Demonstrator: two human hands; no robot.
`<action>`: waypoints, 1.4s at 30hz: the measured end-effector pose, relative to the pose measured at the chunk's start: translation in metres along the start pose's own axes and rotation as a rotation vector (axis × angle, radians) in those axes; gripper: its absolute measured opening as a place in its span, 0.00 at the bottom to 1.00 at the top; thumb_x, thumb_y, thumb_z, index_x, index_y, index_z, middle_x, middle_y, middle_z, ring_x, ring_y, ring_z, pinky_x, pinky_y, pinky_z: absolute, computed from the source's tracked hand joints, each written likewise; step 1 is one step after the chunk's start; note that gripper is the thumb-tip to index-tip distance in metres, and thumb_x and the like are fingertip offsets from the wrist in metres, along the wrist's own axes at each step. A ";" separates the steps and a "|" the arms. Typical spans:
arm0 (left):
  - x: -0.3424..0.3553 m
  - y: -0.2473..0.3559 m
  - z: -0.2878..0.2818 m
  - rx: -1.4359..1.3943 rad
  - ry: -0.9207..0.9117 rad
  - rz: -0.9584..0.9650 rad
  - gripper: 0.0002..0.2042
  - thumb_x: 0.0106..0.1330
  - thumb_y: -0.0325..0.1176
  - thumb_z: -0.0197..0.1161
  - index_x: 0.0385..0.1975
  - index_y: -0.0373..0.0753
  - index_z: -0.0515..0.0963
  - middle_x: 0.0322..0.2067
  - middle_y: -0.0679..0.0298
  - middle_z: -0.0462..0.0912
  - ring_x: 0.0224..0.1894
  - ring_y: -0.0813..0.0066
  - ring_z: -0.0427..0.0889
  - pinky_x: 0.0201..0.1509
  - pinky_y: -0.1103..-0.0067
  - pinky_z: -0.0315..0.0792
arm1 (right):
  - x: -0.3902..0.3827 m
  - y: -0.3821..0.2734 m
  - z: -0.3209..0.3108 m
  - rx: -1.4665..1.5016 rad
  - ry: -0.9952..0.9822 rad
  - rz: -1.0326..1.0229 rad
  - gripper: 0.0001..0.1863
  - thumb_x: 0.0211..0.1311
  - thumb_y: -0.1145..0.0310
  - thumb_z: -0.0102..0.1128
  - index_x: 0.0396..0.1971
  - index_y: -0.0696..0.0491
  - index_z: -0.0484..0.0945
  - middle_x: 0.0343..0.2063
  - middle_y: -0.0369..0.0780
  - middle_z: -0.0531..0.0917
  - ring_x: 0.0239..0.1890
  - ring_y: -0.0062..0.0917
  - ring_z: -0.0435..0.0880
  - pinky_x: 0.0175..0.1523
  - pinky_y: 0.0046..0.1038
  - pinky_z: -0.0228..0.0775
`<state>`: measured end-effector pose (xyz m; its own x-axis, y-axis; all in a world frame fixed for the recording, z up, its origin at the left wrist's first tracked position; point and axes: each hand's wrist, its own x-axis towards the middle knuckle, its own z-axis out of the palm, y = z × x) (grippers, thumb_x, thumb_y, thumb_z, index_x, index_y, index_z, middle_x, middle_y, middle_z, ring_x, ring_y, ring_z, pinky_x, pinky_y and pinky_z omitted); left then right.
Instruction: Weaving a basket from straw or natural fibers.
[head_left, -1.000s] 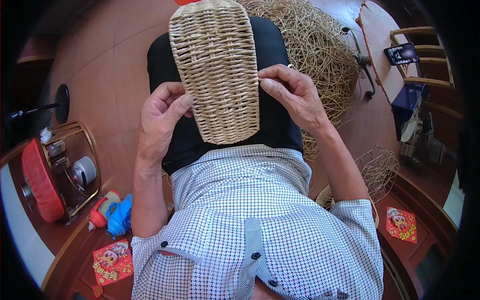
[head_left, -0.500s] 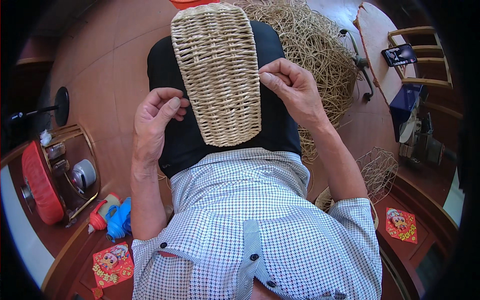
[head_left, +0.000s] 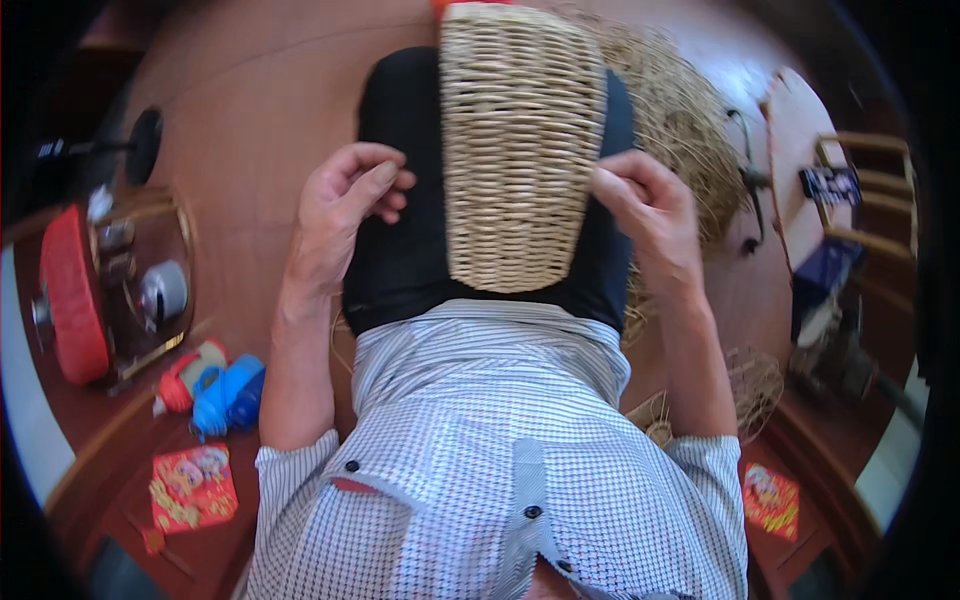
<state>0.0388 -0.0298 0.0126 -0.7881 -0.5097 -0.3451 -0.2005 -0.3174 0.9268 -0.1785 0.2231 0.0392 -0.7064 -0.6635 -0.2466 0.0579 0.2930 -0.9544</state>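
A long pale woven straw panel, broad at the far end and narrower at the near end, rests on my lap over black trousers. Its weave runs in tight rows across. My right hand is at the panel's right edge, thumb and forefinger pinched on it. Left of the panel, apart from it, my left hand hovers over my thigh. Its fingers are loosely curled and slightly apart, with nothing visible in them.
A big heap of loose straw cord lies on the floor at the right. Beyond it are a pale table, a phone and a wooden rack. To the left stand a round-based stand, a red cushioned stool and a blue bottle.
The panel has shifted to the right in view and turned straighter, its near end swinging beneath it. My head view has moved too. Both hands sit further right, in similar poses.
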 end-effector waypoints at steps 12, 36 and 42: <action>-0.030 -0.211 -0.257 0.281 0.687 -0.253 0.07 0.74 0.33 0.64 0.43 0.38 0.85 0.32 0.64 0.89 0.28 0.83 0.82 0.30 0.82 0.77 | -0.007 -0.007 -0.016 -0.080 0.053 -0.003 0.05 0.73 0.71 0.70 0.38 0.55 0.83 0.23 0.20 0.70 0.26 0.04 0.60 0.31 0.14 0.47; -0.110 -0.506 -0.060 0.317 0.474 -0.801 0.06 0.64 0.29 0.65 0.36 0.40 0.88 0.38 0.49 0.91 0.44 0.51 0.91 0.52 0.61 0.81 | 0.000 -0.021 -0.042 -0.186 0.044 0.226 0.06 0.74 0.67 0.70 0.37 0.51 0.82 0.23 0.22 0.74 0.18 0.03 0.56 0.23 0.13 0.41; -0.063 -0.501 -0.043 0.304 0.460 -0.379 0.07 0.69 0.34 0.62 0.38 0.41 0.86 0.40 0.48 0.89 0.47 0.46 0.89 0.49 0.57 0.80 | 0.000 -0.030 -0.028 -0.368 0.092 0.261 0.09 0.72 0.65 0.70 0.31 0.47 0.78 0.21 0.21 0.68 0.20 0.05 0.59 0.26 0.15 0.45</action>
<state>0.2142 0.1269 -0.4366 -0.3161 -0.7174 -0.6208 -0.6232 -0.3364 0.7060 -0.2003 0.2335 0.0727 -0.7622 -0.4762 -0.4385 -0.0004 0.6778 -0.7353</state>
